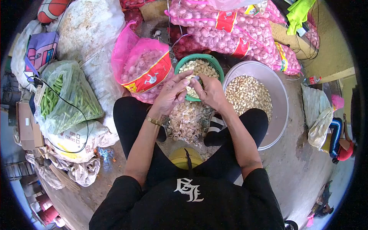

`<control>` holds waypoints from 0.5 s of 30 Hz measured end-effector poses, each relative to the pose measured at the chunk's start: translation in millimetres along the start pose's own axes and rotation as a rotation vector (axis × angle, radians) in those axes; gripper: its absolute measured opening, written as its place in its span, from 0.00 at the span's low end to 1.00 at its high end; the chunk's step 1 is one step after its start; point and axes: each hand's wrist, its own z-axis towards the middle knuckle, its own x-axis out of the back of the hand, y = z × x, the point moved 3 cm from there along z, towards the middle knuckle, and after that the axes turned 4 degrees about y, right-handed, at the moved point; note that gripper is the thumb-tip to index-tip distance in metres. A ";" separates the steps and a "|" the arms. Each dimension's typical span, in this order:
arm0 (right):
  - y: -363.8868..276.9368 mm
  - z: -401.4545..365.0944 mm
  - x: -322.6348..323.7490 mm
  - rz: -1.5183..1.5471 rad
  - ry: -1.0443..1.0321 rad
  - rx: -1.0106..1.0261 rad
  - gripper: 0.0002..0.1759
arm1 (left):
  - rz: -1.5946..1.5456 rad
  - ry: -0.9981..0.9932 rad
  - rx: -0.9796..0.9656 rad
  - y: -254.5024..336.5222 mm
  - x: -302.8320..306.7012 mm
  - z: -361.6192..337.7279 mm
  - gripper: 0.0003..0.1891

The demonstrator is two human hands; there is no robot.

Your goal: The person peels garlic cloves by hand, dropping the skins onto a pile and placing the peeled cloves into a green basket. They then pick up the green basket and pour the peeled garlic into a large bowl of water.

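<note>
Both hands meet over a green plastic basket (pixel 221 67) of peeled garlic cloves (pixel 205 69). Between the fingertips of my left hand (pixel 170 94) is a pale garlic clove (pixel 190 77), mostly covered by the fingers. My right hand (pixel 211 92) is closed beside it, pinching a small grey tool (pixel 197 78), perhaps a short knife; its shape is largely hidden. Below the hands, a heap of garlic skins (pixel 188 120) lies on the floor between my feet. To the right stands a large pale basin (pixel 281 111) holding many unpeeled cloves (pixel 247 94).
An open pink mesh sack of garlic (pixel 142 69) stands left of the basket. Full garlic sacks (pixel 214 32) are stacked behind. At left lies a plastic bag of green pods (pixel 65 96), with a black cable (pixel 87 122) across it. Two other people (pixel 341 142) are at far right.
</note>
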 end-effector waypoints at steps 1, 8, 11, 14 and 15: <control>-0.3 -0.8 -0.8 -0.012 0.016 0.008 0.14 | 0.101 -0.025 0.002 0.6 2.8 0.9 0.14; -10.1 -3.4 2.4 -0.099 0.003 0.103 0.15 | -0.027 -0.006 0.032 -8.2 9.0 -0.1 0.13; -16.1 -4.6 5.5 -0.150 -0.018 0.122 0.16 | -0.153 -0.032 0.108 -11.5 16.7 0.1 0.13; -14.4 -6.2 1.8 -0.266 -0.093 0.174 0.18 | -0.241 -0.027 0.139 -16.5 21.8 -0.8 0.13; -14.5 -6.7 1.4 -0.265 -0.095 0.173 0.18 | -0.243 -0.025 0.141 -17.7 22.3 -1.9 0.13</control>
